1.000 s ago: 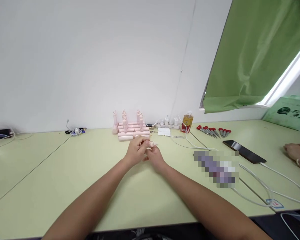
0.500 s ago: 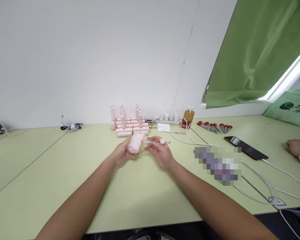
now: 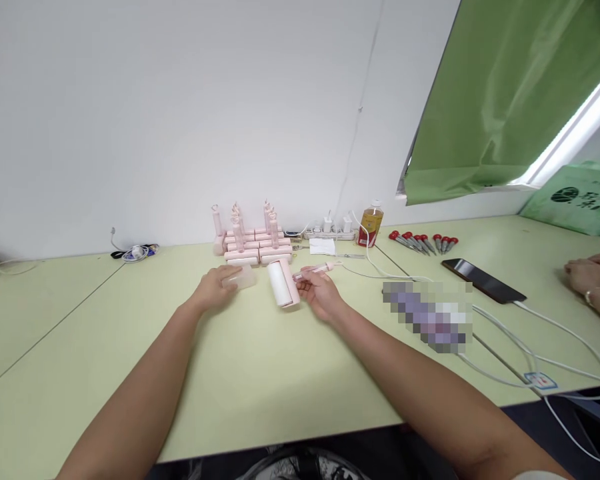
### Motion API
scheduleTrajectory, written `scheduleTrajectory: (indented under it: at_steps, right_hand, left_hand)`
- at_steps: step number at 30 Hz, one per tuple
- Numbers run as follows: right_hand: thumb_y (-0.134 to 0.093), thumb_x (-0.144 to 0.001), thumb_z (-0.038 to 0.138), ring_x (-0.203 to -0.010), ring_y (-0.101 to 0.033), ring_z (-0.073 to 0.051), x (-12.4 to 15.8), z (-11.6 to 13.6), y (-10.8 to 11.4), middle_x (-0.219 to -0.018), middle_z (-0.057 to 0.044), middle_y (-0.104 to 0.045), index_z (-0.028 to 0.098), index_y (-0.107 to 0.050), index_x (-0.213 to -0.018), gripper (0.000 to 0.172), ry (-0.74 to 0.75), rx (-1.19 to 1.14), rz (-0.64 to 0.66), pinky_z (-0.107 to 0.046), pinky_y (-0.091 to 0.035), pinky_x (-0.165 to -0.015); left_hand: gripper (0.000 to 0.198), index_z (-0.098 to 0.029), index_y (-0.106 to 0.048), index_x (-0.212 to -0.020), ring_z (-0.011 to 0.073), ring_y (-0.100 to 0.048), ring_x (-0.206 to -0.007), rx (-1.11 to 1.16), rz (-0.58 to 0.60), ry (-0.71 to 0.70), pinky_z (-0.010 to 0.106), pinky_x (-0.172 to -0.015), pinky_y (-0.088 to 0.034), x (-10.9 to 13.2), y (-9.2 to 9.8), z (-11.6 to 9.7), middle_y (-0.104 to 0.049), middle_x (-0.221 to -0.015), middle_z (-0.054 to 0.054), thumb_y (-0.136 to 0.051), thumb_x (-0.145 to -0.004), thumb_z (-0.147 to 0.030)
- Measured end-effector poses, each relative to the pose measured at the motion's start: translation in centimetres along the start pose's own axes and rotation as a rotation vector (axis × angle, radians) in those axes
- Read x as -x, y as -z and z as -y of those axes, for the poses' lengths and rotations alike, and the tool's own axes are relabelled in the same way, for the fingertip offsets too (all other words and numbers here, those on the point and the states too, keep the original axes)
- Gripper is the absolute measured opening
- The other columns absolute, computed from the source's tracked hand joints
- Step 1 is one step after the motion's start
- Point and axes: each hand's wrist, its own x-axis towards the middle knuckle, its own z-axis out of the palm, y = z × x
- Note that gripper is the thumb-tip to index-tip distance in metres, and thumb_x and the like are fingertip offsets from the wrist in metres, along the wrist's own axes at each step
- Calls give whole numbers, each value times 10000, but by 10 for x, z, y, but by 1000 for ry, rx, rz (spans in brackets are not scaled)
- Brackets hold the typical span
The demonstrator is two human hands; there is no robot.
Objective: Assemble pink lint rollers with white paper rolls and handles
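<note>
A pink lint roller with a white sticky roll is in front of me, its roll uncovered. My right hand is closed around the clear pink handle, whose looped end pokes out past the fingers. To the left, a translucent cover is gripped in my left hand, apart from the roller. Just behind, several more pink lint rollers lie in rows with their handles standing up.
Along the wall are a power strip, a bottle and a white paper. Red-handled screwdrivers, a phone and cables lie to the right. Another person's hands rest at the right edge.
The cover has come off the lint roller and moved left in my left hand. The white roll now shows, with the roller still in my right hand. The view has shifted slightly.
</note>
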Motion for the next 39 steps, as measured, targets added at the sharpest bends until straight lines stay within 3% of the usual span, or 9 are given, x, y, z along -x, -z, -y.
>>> scheduleTrajectory:
  at_steps: [2, 4, 7, 12, 14, 17, 22, 28, 39]
  right_hand:
    - [-775, -616, 217, -606, -600, -122, 0, -3, -1, -683, 3, -685, 191, -591, -807, 266, -15, 25, 18, -257, -506, -602]
    - [-789, -627, 224, -625, -616, -124, 3, -5, -3, -705, -3, -703, 193, -602, -829, 277, -7, 18, 27, -265, -522, -635]
    - [-817, -653, 253, -670, -652, -128, 12, -4, -9, -780, -16, -737, 200, -617, -883, 309, 15, -34, 70, -297, -555, -727]
    - [-846, -645, 193, -945, -713, -190, 27, 9, -10, -1086, -42, -740, 225, -629, -1040, 452, -45, -32, 373, -399, -532, -964]
    - [-858, -630, 181, -945, -718, -219, 25, 15, -7, -1147, -48, -718, 230, -623, -1078, 508, -137, 38, 469, -428, -557, -919]
    - [-812, -723, 348, -801, -713, -182, 19, 16, -2, -999, -24, -722, 243, -597, -1078, 428, -149, 65, 416, -339, -599, -693]
    - [-847, -632, 374, -446, -510, -76, 12, -5, -2, -656, 87, -566, 224, -484, -871, 459, -33, 388, 279, -180, -418, -345]
    - [-871, -555, 355, -450, -464, -60, 2, -8, 5, -625, 88, -498, 207, -448, -760, 492, -83, 461, 208, -182, -407, -318]
    - [-871, -549, 347, -452, -458, -57, -2, -10, 9, -627, 85, -504, 198, -483, -767, 470, -50, 512, 228, -184, -389, -330]
  left_hand:
    - [458, -300, -727, -1157, 350, -479, -1318, -62, 13, -23, 515, -1144, -304, 2, -4, -7, -630, -1348, 47, -631, -709, -287]
    - [372, -272, -744, -1073, 365, -468, -1315, -62, -117, -38, 550, -1131, -291, 6, -13, -28, -642, -1319, 75, -619, -723, -256]
    - [387, -194, -658, -1147, 290, -613, -1073, 256, -300, 79, 472, -970, -461, 15, -30, -73, -688, -1128, 120, -543, -839, -398]
    - [550, -169, -544, -1085, 157, -581, -631, 965, 28, 237, 284, -535, -494, 33, -46, -118, -607, -768, 16, -639, -760, -602]
    - [522, -168, -561, -1024, 121, -513, -543, 1051, 118, 221, 244, -458, -425, 35, -40, -115, -570, -702, -11, -698, -717, -567]
    - [509, -148, -613, -1019, 100, -479, -505, 1009, 345, 191, 221, -417, -335, 34, -32, -101, -606, -721, 10, -758, -673, -491]
    - [500, -122, -660, -1026, 83, -429, -460, 874, 561, 214, 216, -413, -259, 33, -40, -87, -592, -660, 10, -781, -675, -457]
    - [600, -143, -667, -1073, 97, -484, -539, 774, 326, 215, 218, -483, -322, 29, -55, -82, -639, -753, 14, -797, -642, -539]
    - [494, -152, -694, -979, 213, -619, -817, 451, 306, 42, 284, -691, -454, 27, -51, -81, -699, -927, 44, -685, -729, -579]
